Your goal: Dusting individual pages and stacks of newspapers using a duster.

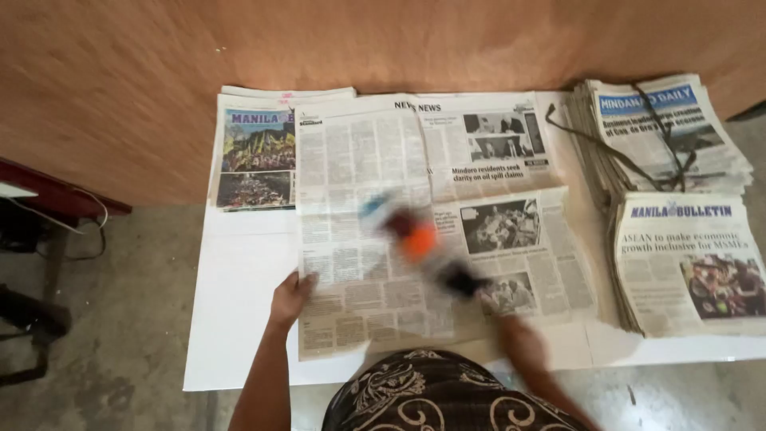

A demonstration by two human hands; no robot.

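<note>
An open newspaper sheet [359, 175] lies spread on a white board [239, 271] on the floor. My left hand [290, 297] rests flat on the sheet's lower left edge, fingers on the paper. My right hand [519, 339] is blurred by motion near the sheet's lower right. A blurred long object with blue, orange and black parts [419, 239] stretches from it across the sheet's middle. How the hand grips it is too blurred to make out.
A folded newspaper [255, 148] lies at the board's back left. Two stacks of newspapers [678, 207] stand at the right, the far one bound with dark string. A brown wall panel rises behind. Dark furniture and cables sit at the left.
</note>
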